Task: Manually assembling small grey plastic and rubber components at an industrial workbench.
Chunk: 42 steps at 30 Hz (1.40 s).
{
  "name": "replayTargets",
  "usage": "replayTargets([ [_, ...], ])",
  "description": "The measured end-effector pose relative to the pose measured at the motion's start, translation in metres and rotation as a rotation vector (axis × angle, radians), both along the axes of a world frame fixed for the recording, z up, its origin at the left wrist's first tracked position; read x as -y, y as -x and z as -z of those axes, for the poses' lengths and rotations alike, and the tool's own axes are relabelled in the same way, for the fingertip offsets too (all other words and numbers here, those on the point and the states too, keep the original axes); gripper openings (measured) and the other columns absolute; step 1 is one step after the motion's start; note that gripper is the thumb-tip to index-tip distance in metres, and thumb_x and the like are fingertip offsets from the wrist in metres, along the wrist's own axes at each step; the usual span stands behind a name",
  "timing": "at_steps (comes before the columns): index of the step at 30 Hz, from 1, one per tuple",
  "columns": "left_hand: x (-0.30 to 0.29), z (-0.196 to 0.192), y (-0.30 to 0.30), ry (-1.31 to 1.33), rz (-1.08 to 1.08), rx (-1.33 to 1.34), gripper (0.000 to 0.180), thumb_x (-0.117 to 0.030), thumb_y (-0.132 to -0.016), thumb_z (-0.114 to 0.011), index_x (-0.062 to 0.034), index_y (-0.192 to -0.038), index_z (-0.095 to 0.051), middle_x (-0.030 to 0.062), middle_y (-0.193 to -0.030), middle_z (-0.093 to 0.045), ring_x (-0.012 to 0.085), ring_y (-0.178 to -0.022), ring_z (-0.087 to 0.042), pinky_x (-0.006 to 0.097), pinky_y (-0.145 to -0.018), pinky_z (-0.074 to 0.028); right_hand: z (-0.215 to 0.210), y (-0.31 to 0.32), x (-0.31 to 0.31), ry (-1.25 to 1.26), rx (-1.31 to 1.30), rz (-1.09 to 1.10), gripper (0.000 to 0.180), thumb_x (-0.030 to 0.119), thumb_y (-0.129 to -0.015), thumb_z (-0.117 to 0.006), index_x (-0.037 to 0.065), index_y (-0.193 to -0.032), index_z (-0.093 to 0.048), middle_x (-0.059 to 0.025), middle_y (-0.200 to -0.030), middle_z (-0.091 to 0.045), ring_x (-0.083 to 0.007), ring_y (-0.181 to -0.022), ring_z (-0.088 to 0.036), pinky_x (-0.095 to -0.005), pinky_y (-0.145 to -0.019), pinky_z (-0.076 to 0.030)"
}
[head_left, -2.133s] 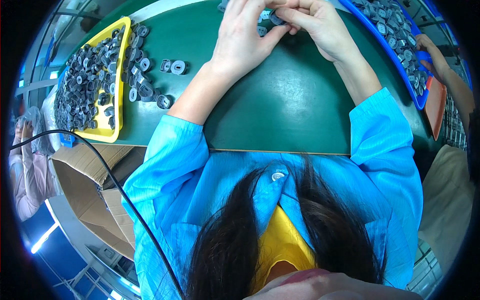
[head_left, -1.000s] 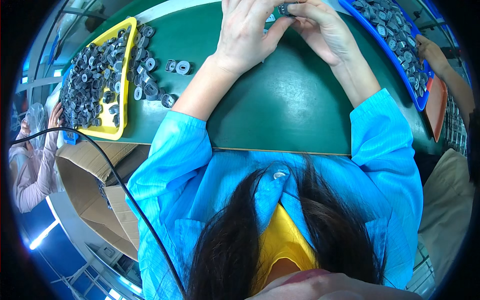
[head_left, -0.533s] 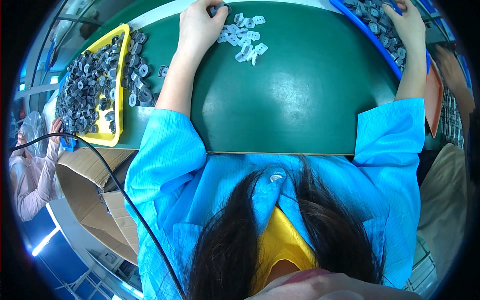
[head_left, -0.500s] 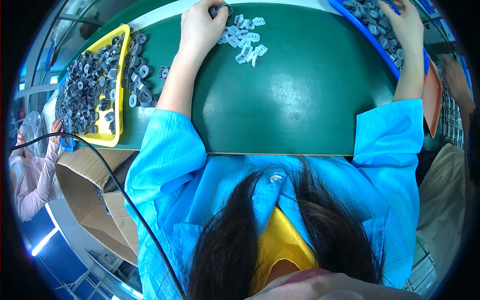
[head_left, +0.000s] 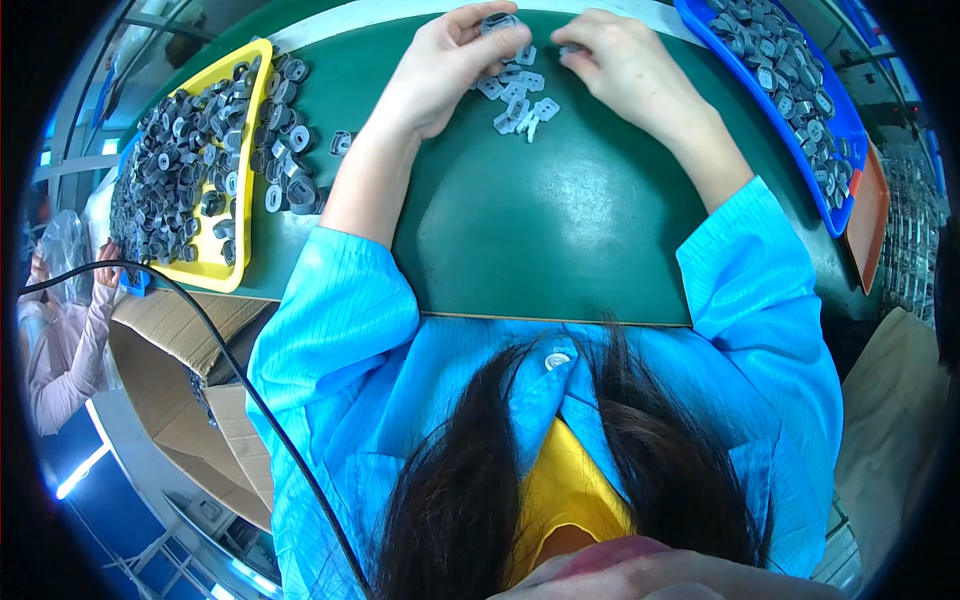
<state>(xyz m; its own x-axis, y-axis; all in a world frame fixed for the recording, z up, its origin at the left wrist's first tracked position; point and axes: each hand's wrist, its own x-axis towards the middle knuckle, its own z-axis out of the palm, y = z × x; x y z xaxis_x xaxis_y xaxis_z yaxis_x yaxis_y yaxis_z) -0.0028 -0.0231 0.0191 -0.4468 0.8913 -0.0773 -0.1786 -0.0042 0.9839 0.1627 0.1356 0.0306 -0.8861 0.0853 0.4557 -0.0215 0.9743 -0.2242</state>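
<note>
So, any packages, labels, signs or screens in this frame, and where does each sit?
Cardboard boxes: brown, open flaps, on the floor at lower left beside the green table.
Clear plastic bag: crumpled, at the far left edge by another person's hand.
No labels, signs or screens show.

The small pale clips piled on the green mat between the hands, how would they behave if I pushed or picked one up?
The pale clips look thin and flat, so probably light and apt to slide rather than roll on the smooth green mat. They seem stiff. The left hand pinches one dark piece by fingertips, suggesting easy handling.
</note>
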Motion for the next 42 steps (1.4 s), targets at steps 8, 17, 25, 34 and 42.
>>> replayTargets([
  [8, -0.005, -0.005, -0.029, 0.029, -0.225, -0.989, 0.041, -0.017, -0.085, -0.083, -0.0013, -0.121, -0.069, 0.0089, -0.102, -0.075, 0.0154, -0.097, -0.072, 0.031, -0.087, -0.057, -0.020, 0.001, -0.002, 1.343, -0.018, 0.081, 0.010, 0.007, -0.093, -0.075, -0.002, -0.099, -0.075, -0.0058, -0.086, -0.073, -0.0121, -0.072, -0.065, -0.0247, -0.067, -0.052],
  [17, -0.005, -0.010, -0.039, -0.066, -0.327, -1.068, 0.037, -0.011, -0.077, -0.084, -0.0010, -0.108, -0.065, 0.0172, -0.098, -0.068, 0.0335, -0.093, -0.068, 0.039, -0.080, -0.056, -0.001, 0.006, 0.015, 1.412, -0.078, 0.018, 0.005, 0.006, -0.093, -0.073, 0.001, -0.093, -0.073, -0.0023, -0.085, -0.070, -0.0093, -0.076, -0.061, -0.0237, -0.070, -0.048],
  [25, -0.005, -0.007, -0.041, -0.290, -0.332, -1.188, 0.035, -0.003, -0.074, -0.083, -0.0009, -0.103, -0.063, 0.0163, -0.094, -0.065, 0.0346, -0.086, -0.067, 0.040, -0.075, -0.055, -0.017, 0.000, 0.010, 1.183, 0.084, 0.087, 0.008, 0.007, -0.092, -0.074, 0.000, -0.088, -0.072, 0.0011, -0.076, -0.066, -0.0066, -0.070, -0.057, -0.0227, -0.066, -0.046],
  [34, -0.006, -0.011, -0.046, -0.284, -0.329, -1.146, 0.033, -0.002, -0.075, -0.083, -0.0017, -0.103, -0.065, 0.0149, -0.095, -0.066, 0.0323, -0.087, -0.068, 0.038, -0.077, -0.056, -0.007, 0.004, 0.007, 1.503, 0.010, 0.032, 0.017, 0.011, -0.094, -0.075, 0.001, -0.107, -0.071, -0.0053, -0.093, -0.073, -0.0121, -0.075, -0.067, -0.0228, -0.069, -0.053],
  [42, -0.005, -0.017, -0.050, -0.373, -0.264, -1.246, 0.032, -0.002, -0.077, -0.082, -0.0024, -0.105, -0.067, 0.0133, -0.093, -0.066, 0.0309, -0.085, -0.068, 0.037, -0.074, -0.055, 0.020, 0.005, 0.002, 1.610, -0.113, -0.275, 0.010, 0.010, -0.096, -0.071, 0.001, -0.100, -0.071, -0.0067, -0.091, -0.074, -0.0118, -0.075, -0.068, -0.0238, -0.069, -0.054],
])
